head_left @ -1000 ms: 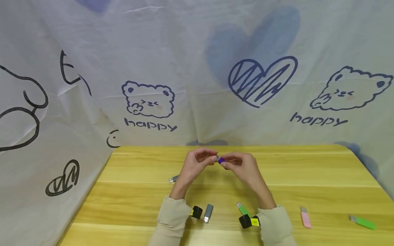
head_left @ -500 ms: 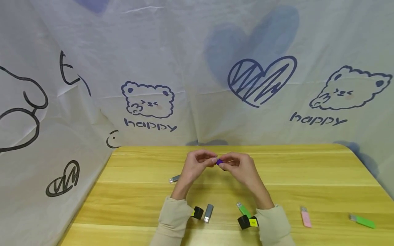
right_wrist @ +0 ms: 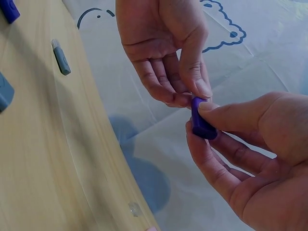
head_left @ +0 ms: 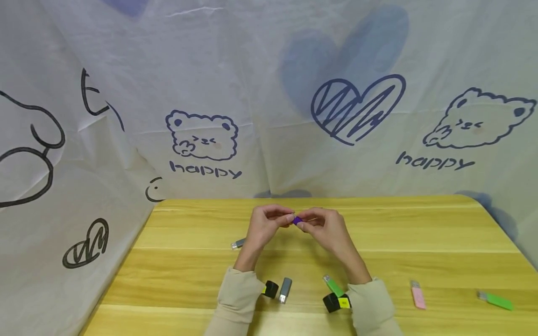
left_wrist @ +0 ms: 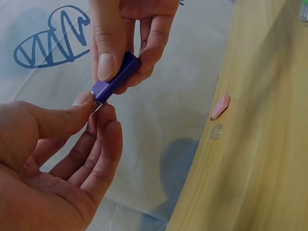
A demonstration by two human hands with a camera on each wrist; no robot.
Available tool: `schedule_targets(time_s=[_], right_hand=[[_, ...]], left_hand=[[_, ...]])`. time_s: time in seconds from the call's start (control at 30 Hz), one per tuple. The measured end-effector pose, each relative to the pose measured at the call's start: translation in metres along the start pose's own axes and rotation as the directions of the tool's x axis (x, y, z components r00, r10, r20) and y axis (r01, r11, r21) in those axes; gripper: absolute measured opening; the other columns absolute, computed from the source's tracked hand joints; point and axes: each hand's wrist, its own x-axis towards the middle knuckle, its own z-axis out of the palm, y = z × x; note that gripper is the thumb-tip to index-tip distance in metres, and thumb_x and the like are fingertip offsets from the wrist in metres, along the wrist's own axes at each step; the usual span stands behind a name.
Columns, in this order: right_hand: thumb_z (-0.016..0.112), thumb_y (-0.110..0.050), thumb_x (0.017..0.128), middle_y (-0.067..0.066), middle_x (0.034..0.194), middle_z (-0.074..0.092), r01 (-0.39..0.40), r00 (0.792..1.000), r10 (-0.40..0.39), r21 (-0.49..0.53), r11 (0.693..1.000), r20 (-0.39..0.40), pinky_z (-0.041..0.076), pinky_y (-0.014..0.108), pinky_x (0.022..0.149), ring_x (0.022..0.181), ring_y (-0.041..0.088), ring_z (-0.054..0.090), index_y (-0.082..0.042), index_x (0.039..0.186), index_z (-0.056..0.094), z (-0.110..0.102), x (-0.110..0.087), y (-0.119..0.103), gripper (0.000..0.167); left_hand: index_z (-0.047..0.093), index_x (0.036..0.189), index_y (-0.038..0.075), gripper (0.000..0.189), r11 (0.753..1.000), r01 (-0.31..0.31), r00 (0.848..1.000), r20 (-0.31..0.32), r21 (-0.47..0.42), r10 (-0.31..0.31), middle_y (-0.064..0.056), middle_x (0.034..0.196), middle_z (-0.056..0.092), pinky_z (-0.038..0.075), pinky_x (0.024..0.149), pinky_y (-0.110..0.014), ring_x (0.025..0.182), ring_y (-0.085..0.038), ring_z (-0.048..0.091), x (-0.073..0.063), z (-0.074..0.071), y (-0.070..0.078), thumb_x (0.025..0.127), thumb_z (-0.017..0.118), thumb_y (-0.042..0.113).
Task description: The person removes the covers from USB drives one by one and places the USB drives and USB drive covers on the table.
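Above the far edge of the table, both hands meet at one purple USB flash drive (head_left: 297, 220). My right hand (head_left: 323, 226) pinches its purple body (left_wrist: 118, 77) between thumb and fingers. At the other end, the thumb and fingertips of my left hand (head_left: 266, 226) pinch the metal plug (left_wrist: 96, 106), which they mostly cover. In the right wrist view the purple drive (right_wrist: 202, 122) shows its blunt end between my right thumb and forefinger, with the left fingertips right at its far end.
On the wooden table (head_left: 168, 280) lie grey drives (head_left: 285, 290) (head_left: 238, 243), green drives (head_left: 334, 285) (head_left: 496, 300) and a pink drive (head_left: 418, 295). Another pink drive (left_wrist: 220, 107) and a small clear piece (left_wrist: 216, 132) lie near the far edge. A printed cloth (head_left: 269, 93) hangs behind.
The hands have drawn closer together and shifted slightly left. The drive's metal plug showed between them a second ago; in the head view the left fingertips now cover it.
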Motion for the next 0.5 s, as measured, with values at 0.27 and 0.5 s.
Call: schedule_targets(time_s=[0.27, 0.5], right_hand=[[0.078, -0.001, 0.090, 0.013, 0.102, 0.074, -0.046, 0.999, 0.046, -0.001, 0.999, 0.014, 0.062, 0.041, 0.075, 0.086, 0.025, 0.074, 0.000, 0.100, 0.077, -0.008, -0.003, 0.000, 0.010], [0.075, 0.000, 0.092, 0.014, 0.104, 0.073, -0.037, 0.999, 0.038, -0.038, 0.999, 0.009, 0.061, 0.033, 0.076, 0.093, 0.029, 0.072, 0.000, 0.114, 0.075, -0.008, -0.001, 0.003, 0.022]], left_hand=[[0.075, 0.102, -0.009, 0.011, 0.999, -0.002, 0.988, -0.154, -0.036, -0.003, -0.020, 0.097, 0.075, 0.062, 0.073, -0.029, 0.079, -0.023, 0.072, -0.002, -0.031, 0.004, 0.092, 0.073, -0.004], [0.074, 0.105, -0.010, 0.015, 0.999, 0.001, 0.994, -0.110, -0.051, -0.007, -0.020, 0.098, 0.074, 0.062, 0.075, -0.030, 0.080, -0.021, 0.072, -0.001, -0.039, 0.001, 0.093, 0.073, -0.001]])
